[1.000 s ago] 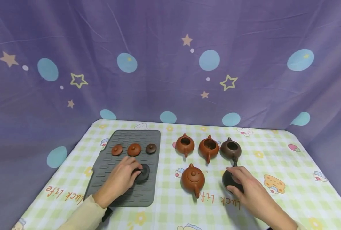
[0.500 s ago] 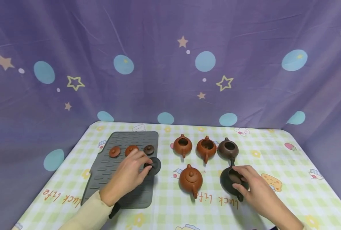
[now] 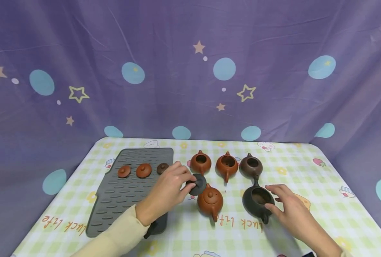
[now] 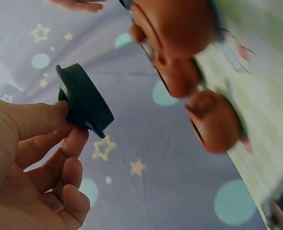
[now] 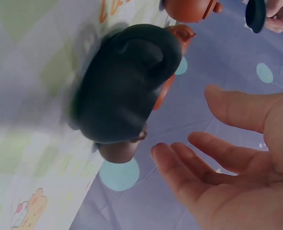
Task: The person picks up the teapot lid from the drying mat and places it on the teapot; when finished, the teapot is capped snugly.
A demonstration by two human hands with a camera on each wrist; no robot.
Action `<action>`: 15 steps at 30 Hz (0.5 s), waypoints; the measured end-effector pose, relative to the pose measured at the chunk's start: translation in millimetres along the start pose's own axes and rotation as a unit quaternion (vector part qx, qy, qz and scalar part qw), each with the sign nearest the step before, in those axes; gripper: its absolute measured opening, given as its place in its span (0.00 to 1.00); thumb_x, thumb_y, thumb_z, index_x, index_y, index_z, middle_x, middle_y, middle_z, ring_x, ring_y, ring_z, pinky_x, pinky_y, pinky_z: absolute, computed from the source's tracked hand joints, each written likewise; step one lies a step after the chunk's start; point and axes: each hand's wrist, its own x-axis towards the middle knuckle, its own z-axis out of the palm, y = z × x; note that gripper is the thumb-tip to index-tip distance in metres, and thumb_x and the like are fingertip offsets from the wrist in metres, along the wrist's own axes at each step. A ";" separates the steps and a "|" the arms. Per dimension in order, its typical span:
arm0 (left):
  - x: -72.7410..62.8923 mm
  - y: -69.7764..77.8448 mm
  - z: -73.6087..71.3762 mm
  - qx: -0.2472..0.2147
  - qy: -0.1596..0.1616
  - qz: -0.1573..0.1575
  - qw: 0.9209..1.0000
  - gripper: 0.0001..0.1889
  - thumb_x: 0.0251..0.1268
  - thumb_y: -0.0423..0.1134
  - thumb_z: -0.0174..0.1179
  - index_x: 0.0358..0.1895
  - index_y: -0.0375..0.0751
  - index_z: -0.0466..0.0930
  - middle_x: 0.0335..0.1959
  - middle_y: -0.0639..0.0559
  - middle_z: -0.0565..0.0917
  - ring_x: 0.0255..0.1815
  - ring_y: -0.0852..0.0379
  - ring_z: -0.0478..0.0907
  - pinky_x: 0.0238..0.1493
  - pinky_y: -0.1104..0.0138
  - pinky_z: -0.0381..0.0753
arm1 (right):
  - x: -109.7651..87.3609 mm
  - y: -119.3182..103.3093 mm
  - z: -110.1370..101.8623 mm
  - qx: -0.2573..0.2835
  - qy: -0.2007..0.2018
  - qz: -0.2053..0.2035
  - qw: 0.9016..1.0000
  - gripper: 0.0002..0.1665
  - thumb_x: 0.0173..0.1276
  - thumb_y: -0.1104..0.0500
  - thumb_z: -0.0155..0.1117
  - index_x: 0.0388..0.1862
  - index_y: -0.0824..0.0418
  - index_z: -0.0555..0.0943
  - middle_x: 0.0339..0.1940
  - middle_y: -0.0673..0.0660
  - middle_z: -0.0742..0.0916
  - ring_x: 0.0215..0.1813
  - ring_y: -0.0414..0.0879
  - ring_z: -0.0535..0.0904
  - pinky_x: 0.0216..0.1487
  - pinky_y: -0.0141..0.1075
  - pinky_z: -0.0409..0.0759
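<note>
My left hand point(image 3: 166, 191) pinches a black teapot lid point(image 3: 198, 185) by its knob, holding it in the air beside a reddish-brown teapot point(image 3: 206, 204) that wears its own lid. In the left wrist view the lid point(image 4: 86, 100) is tilted, its inner rim turned away from the palm. At the right, a black teapot point(image 3: 251, 204) stands lidless with its handle toward me. My right hand point(image 3: 291, 210) hovers by its right side, fingers and thumb apart. The right wrist view shows a gap between that hand point(image 5: 237, 158) and the black teapot point(image 5: 115, 91).
Behind stand three lidless teapots: a reddish one point(image 3: 195, 163), another reddish one point(image 3: 222, 167) and a dark brown one point(image 3: 246, 168). A grey mat point(image 3: 119, 200) on the left carries a small reddish lid point(image 3: 124, 171), a larger reddish lid point(image 3: 143, 170) and a brown lid point(image 3: 161, 168).
My left hand has carried the black lid rightward off the grey mat. My right hand has drawn back from over the black teapot, whose opening now shows.
</note>
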 end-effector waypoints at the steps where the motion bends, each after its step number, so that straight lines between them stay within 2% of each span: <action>1: 3.7 3.5 2.3 -0.004 -0.001 0.004 1.000 0.04 0.53 0.37 0.70 0.33 0.46 0.86 0.33 0.58 0.80 0.35 0.59 0.69 0.44 0.66 0.72 | -0.7 1.5 -0.1 0.000 -0.004 0.005 1.000 0.29 0.54 0.64 0.74 0.55 0.63 0.77 0.51 0.59 0.79 0.42 0.54 0.81 0.38 0.44 0.80; 5: 16.4 17.6 14.0 -0.013 -0.001 0.024 1.000 0.04 0.54 0.38 0.70 0.34 0.46 0.87 0.33 0.58 0.80 0.36 0.59 0.70 0.47 0.66 0.72 | -2.9 6.5 0.0 0.000 -0.017 0.019 1.000 0.29 0.54 0.63 0.74 0.56 0.63 0.77 0.51 0.59 0.79 0.42 0.55 0.81 0.38 0.45 0.80; 7: 22.0 24.9 20.2 -0.013 -0.005 0.036 0.999 0.04 0.55 0.39 0.69 0.34 0.47 0.87 0.33 0.58 0.80 0.37 0.60 0.70 0.43 0.67 0.71 | -3.9 8.9 0.6 0.002 -0.017 0.019 1.000 0.29 0.53 0.64 0.74 0.55 0.64 0.77 0.50 0.59 0.79 0.42 0.56 0.81 0.39 0.45 0.80; 15: 42.6 54.8 49.0 -0.008 -0.031 0.073 0.997 0.05 0.58 0.43 0.67 0.35 0.50 0.87 0.33 0.59 0.80 0.35 0.61 0.69 0.38 0.70 0.68 | -4.9 16.8 8.5 0.007 0.000 0.002 1.000 0.27 0.52 0.66 0.74 0.53 0.64 0.78 0.47 0.57 0.81 0.44 0.53 0.81 0.40 0.42 0.80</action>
